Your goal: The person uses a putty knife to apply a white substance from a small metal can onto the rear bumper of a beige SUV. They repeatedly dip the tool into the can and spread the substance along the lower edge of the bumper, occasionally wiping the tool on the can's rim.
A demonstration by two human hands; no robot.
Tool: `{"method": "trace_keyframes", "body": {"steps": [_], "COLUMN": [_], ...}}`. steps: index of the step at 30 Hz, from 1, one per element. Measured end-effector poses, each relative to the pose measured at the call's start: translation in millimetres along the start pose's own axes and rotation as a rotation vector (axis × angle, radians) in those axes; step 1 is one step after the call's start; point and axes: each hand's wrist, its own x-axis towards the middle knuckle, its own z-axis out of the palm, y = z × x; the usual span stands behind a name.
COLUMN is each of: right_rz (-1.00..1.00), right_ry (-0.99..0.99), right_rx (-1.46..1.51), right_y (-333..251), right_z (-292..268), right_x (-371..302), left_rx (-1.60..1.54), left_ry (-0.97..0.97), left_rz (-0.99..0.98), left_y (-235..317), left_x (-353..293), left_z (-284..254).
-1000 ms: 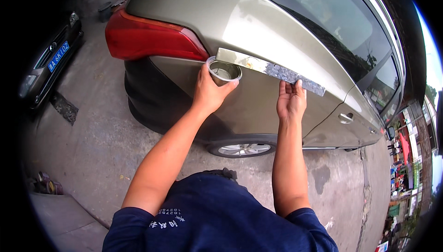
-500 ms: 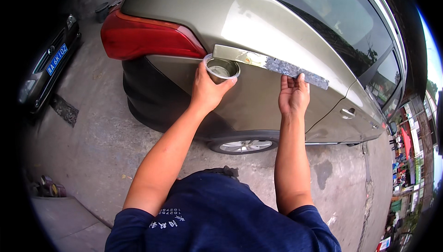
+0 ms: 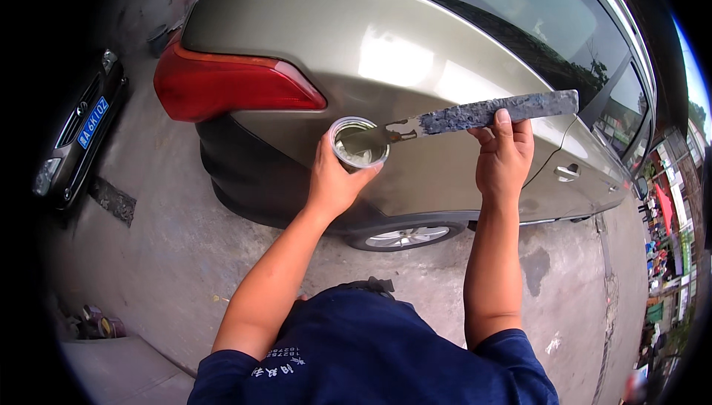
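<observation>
My left hand (image 3: pixel 337 182) is closed around a small clear plastic cup (image 3: pixel 362 154) with some greyish-green paint-like liquid in it. Between the thumb and fingers of my right hand (image 3: pixel 506 154) is a long flat mixing stick (image 3: pixel 497 112), its outer half crusted with dried grey paint. The stick's wet lower end reaches over the rim into the cup, slanting down to the left. Both hands are held in front of the rear side of a champagne-coloured car (image 3: pixel 311 4), below its window and beside the red tail light (image 3: pixel 237 82).
A dark parked car (image 3: pixel 81 130) stands at the far left. Below my hands is the car's rear wheel (image 3: pixel 408 237) on the concrete floor (image 3: pixel 178 257). Several cans (image 3: pixel 104 323) sit at the lower left, and a dark bucket (image 3: pixel 157 38) lies beyond the tail light.
The stick's left end has dropped from above the cup's rim into the cup, while its right end rose. My right hand moved up and to the right; the cup shifted slightly down.
</observation>
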Motion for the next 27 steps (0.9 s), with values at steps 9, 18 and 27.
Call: {"method": "trace_keyframes", "body": {"steps": [9,18,27], "right_rz": [0.004,0.212,0.123], "right_ry": [-0.307,-0.203,-0.310], "right_rx": [-0.412,-0.407,-0.136], "right_y": [0.2,12.1,34.8], "right_z": [35.8,59.0,20.9], "right_x": [2.7,21.0,-7.3], "left_rx": [-0.116,-0.061,0.056], "left_ry": [-0.227,-0.147,0.115], "left_rz": [0.035,0.050,-0.108], "left_y": [-12.3,-20.9,-32.3], "left_x": [-19.3,-17.9,-65.6], "left_z": [5.3,-6.0,3.8]}}
